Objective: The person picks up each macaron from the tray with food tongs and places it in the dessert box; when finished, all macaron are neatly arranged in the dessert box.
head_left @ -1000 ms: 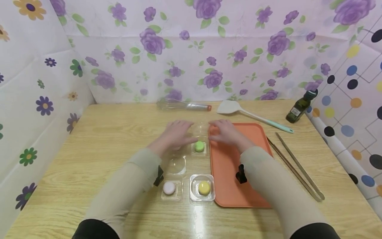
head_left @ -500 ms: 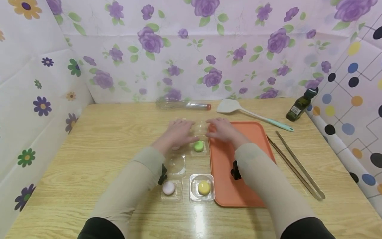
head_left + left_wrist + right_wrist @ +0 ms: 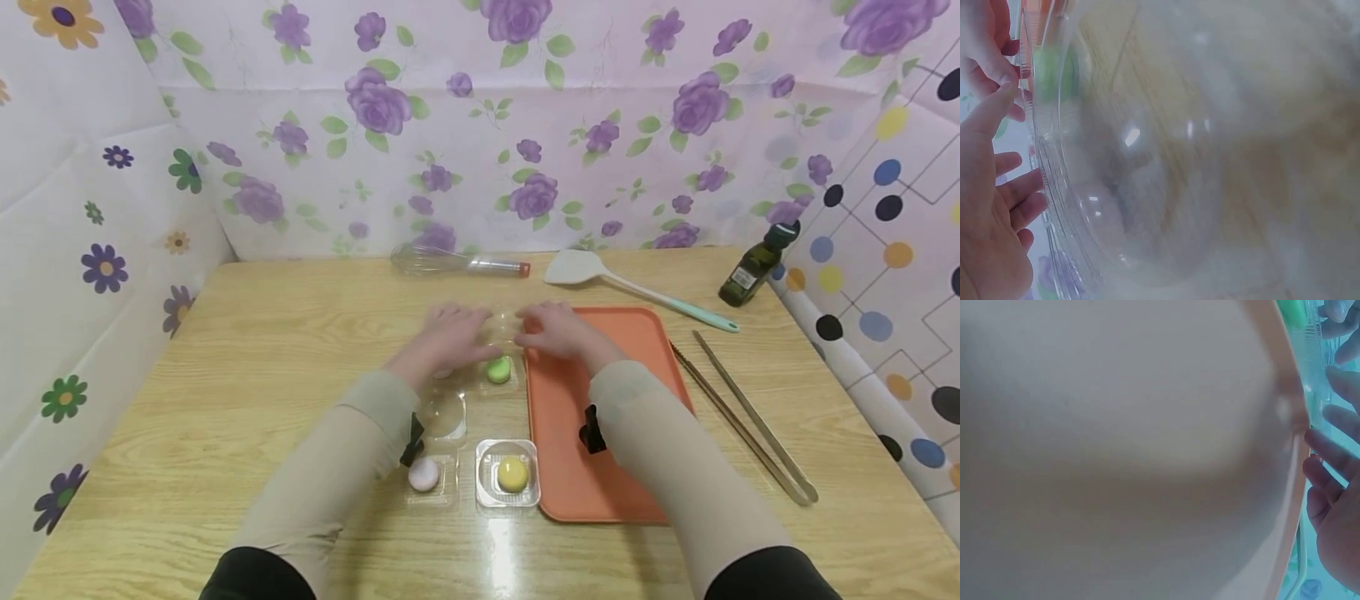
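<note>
In the head view, my left hand (image 3: pixel 450 335) and right hand (image 3: pixel 557 330) hold a clear lid (image 3: pixel 505 323) from its two sides, thumbs toward me and fingers bent behind. The lid joins a clear container with a green macaron (image 3: pixel 498 369) just in front. In the left wrist view, bent fingers of the left hand (image 3: pixel 997 200) are at a clear plastic edge. The right wrist view shows the right hand (image 3: pixel 1338 487) with bent fingers beside the orange tray's rim (image 3: pixel 1297 462); exact contact is hard to see through the clear plastic.
An orange tray (image 3: pixel 573 467) lies to the right, under my right forearm. Nearer me are a yellow macaron (image 3: pixel 513 473) and a pink one (image 3: pixel 423 474) in clear containers. Whisk (image 3: pixel 480 265), spatula (image 3: pixel 574 267) and bottle (image 3: pixel 757 268) stand or lie behind; tongs (image 3: pixel 750 417) lie right.
Both hands have shifted very slightly and stay at the clear lid; the right hand is a little closer to the left. The containers and tools keep their places.
</note>
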A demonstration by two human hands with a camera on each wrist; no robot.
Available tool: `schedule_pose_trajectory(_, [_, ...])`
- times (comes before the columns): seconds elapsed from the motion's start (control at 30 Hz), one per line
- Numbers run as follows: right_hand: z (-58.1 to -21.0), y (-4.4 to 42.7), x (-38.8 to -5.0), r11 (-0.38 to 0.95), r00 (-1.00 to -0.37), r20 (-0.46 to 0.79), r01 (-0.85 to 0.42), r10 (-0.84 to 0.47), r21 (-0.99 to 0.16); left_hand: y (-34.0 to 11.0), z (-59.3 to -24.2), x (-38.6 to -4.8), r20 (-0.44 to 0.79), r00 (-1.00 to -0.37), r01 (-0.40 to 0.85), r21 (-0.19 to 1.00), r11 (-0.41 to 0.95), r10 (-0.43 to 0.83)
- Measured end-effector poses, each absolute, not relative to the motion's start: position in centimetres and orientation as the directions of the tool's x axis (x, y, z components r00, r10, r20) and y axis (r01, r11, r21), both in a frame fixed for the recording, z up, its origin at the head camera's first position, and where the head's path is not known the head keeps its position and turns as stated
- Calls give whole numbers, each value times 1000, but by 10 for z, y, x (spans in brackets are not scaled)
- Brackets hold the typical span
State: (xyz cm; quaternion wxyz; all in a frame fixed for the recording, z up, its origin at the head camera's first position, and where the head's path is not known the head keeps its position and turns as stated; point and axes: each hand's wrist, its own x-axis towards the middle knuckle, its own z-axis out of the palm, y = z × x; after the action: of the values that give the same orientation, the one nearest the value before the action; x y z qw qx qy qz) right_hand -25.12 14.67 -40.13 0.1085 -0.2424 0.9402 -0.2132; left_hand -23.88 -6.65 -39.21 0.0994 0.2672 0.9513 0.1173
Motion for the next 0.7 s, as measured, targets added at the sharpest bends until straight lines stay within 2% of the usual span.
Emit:
schedule_pose_trajectory(0.3, [-394, 150, -250, 736, -866, -28, -407, -499, -541, -65, -383, -233, -100, -845, 479, 298, 826, 525])
schedule_pose_trajectory(0.7, [-381, 154, -233, 698, -854, -26, -408, -520, -588, -76, -373, -229, -45, -869, 462, 282, 841, 492])
